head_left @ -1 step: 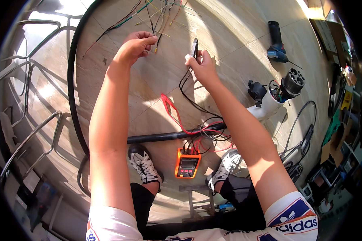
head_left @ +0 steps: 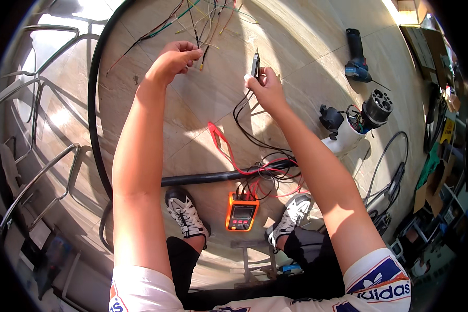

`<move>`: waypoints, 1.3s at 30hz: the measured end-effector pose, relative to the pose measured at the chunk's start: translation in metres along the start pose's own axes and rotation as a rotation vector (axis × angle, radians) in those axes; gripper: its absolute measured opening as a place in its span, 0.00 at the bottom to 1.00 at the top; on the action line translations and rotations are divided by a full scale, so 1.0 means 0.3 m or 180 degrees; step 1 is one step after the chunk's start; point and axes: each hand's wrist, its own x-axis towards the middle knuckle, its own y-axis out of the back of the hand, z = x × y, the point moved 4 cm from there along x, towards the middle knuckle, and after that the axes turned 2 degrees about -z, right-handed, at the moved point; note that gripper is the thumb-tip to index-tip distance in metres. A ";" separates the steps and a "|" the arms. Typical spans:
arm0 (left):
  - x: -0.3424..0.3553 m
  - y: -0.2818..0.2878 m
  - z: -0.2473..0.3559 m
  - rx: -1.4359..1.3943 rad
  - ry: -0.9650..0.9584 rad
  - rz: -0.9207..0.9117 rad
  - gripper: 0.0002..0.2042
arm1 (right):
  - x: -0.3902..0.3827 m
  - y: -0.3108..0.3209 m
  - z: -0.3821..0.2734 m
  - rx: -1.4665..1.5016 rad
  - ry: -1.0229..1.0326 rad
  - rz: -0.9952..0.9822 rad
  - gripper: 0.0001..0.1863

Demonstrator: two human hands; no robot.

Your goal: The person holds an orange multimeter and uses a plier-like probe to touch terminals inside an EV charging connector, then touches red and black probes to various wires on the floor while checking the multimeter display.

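Pinching a slim black test clip in our right grip, thin black wire in our left grip; tangled red-and-black leads behind the right one could totally snag if we overreach.

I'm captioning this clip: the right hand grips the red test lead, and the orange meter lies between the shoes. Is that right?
Not quite: the head view shows the right hand gripping the black test lead, not the red test lead. The orange meter does lie between the shoes.
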 end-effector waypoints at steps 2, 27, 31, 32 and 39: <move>-0.014 0.006 0.030 0.0712 -0.0110 -0.0052 0.09 | 0.010 0.024 0.024 0.0193 -0.0018 -0.0089 0.22; -0.032 -0.217 -0.088 -0.0962 0.0222 -0.0737 0.07 | -0.177 -0.072 0.062 0.0142 0.0280 -0.0081 0.30; -0.017 -0.225 -0.109 -0.1289 0.0331 -0.0919 0.08 | -0.177 -0.090 0.080 0.0061 0.0027 -0.0386 0.28; -0.016 -0.233 -0.107 -0.1361 0.0353 -0.0966 0.09 | -0.174 -0.089 0.088 0.0048 0.0131 -0.0360 0.28; -0.001 -0.246 -0.128 -0.1557 0.0453 -0.0993 0.10 | -0.178 -0.079 0.094 -0.0338 0.0262 -0.0383 0.26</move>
